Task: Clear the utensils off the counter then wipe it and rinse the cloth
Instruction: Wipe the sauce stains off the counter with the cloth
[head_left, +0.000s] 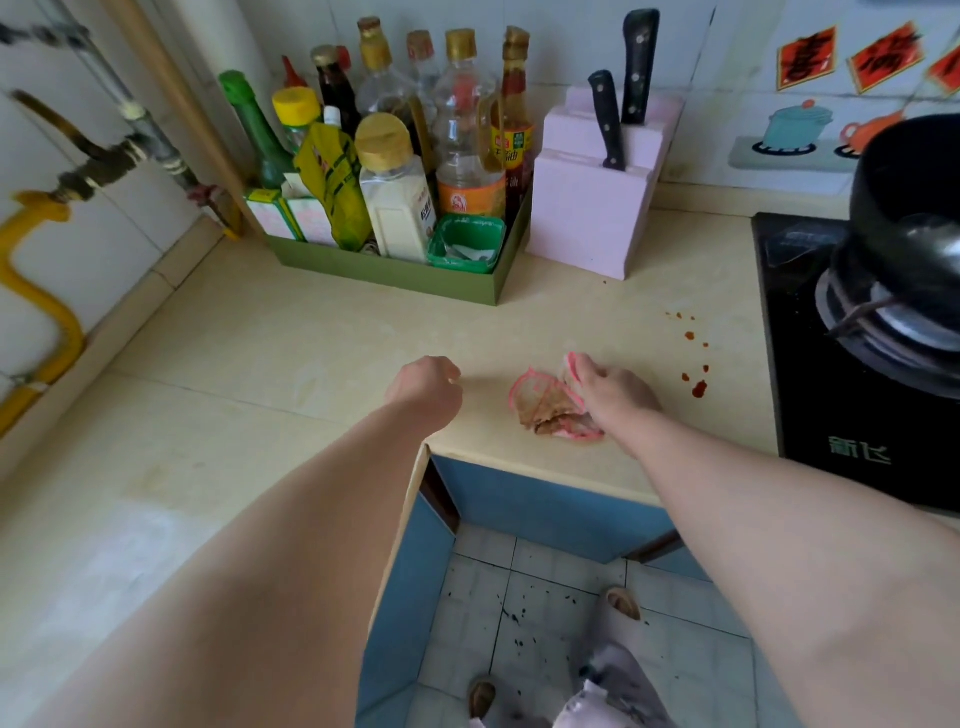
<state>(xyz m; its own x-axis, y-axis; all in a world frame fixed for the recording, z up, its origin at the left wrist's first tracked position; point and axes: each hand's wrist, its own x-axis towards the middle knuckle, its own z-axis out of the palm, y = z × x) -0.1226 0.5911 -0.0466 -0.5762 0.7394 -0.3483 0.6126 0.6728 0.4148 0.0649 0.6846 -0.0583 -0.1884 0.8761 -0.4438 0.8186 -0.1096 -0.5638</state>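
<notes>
A stained cloth with a pink edge (543, 405) lies bunched on the cream counter (311, 332) near its front edge. My right hand (615, 392) rests on top of the cloth and grips it, with part of the cloth hidden under my palm. Red sauce drops (696, 364) dot the counter just right of that hand. My left hand (426, 387) sits on the counter to the left of the cloth, fingers curled into a loose fist with nothing in it.
A green tray of sauce bottles (395, 265) stands at the back. To its right is a pink knife block (592, 208) with two knives. A black stove (857, 364) with a dark pot (914, 208) fills the right side. Gas pipes (47, 260) run along the left wall.
</notes>
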